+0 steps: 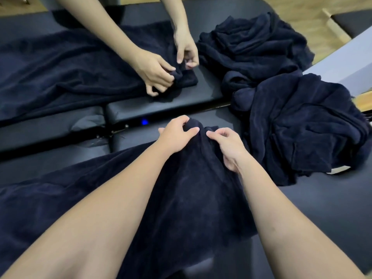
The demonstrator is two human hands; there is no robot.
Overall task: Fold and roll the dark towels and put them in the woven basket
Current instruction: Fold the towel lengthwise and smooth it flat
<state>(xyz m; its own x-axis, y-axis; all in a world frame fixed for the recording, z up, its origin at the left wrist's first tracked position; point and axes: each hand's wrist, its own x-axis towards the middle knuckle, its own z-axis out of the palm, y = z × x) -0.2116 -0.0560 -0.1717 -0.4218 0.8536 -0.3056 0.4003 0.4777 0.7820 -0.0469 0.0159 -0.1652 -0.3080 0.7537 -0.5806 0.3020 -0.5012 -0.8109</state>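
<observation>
Both forearms reached over the towel [187, 194] spread on the black surface [322, 218], where the left hand [177, 135] and right hand [227, 146] each pinched its bunched far end, fingers curled tight on the cloth.

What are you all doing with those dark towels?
The left hand and right hand grip the far end of a dark towel lying on the black padded table. Across from them, another person's hands bunch up the end of a second towel. A heap of unfolded towels lies to the right. No basket is visible.
</observation>
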